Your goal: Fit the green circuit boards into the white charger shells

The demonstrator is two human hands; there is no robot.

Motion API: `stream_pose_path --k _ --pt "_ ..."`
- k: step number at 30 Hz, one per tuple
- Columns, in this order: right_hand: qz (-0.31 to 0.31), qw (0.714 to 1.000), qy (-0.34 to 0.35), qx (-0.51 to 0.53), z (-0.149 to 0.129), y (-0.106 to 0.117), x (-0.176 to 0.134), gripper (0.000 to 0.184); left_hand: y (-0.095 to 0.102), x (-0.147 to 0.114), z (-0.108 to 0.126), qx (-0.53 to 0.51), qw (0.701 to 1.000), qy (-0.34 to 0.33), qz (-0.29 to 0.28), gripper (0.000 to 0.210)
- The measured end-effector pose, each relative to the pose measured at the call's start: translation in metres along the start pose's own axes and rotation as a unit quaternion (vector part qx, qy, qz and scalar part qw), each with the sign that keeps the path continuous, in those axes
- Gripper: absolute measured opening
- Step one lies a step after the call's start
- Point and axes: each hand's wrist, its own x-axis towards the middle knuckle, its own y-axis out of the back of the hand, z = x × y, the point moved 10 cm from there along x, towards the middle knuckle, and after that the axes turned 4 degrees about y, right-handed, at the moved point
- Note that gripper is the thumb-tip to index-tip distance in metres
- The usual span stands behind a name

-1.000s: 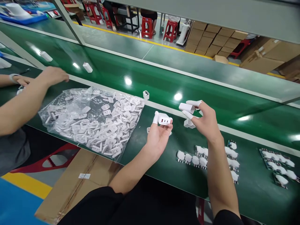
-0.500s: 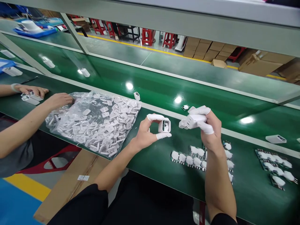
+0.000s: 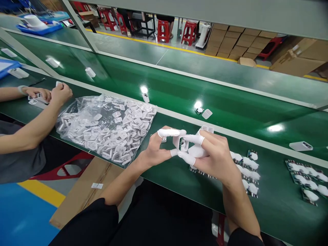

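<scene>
a: what was the biggest thing?

b: the shiny green belt (image 3: 169, 94). it ran along the far edge of the green table (image 3: 276, 218).

a: and after those?

b: a brown box (image 3: 79, 198) was down past the table's near edge. on the table, from near edge to far edge, lay a clear bag (image 3: 84, 104) with lots of white plug bits (image 3: 110, 140) in it.

a: where were the little boards?

b: some boards with white blobs (image 3: 252, 172) lay between the table's far and near edges, partly hidden by the right arm. more boards (image 3: 304, 179) lay close to the far edge.

a: was the left hand (image 3: 156, 147) open?

b: no, it gripped a white case (image 3: 176, 140) over the table, between the far and near edges. a green board (image 3: 180, 145) showed inside.

a: and the right hand (image 3: 219, 153)?

b: it was curled around another white case (image 3: 197, 151). its covered fingertips (image 3: 193, 138) touched the open end of the first one.

a: what were the smallest things out on the belt?

b: a loose case (image 3: 207, 113), just beside a tiny board (image 3: 199, 111).
</scene>
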Motion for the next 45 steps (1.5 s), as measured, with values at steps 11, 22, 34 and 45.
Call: stream_pose_path --k 11,22,34,45 --pt "-0.016 0.999 0.033 0.006 0.000 -0.013 0.000 0.011 0.006 0.000 -0.006 -0.049 0.998 0.031 0.023 0.070" --pt "-0.013 0.998 0.050 -0.035 0.002 -0.013 0.002 0.025 0.009 0.001 -0.008 0.012 1.000 0.021 0.018 0.060" --pt "-0.028 0.996 -0.017 0.079 0.021 -0.010 -0.003 0.039 0.006 0.009 0.005 0.003 1.000 -0.020 0.020 0.054" --pt "-0.096 0.954 -0.284 0.028 0.160 -0.039 0.014 0.020 0.014 -0.042 -0.006 -0.009 0.997 0.004 0.081 0.053"
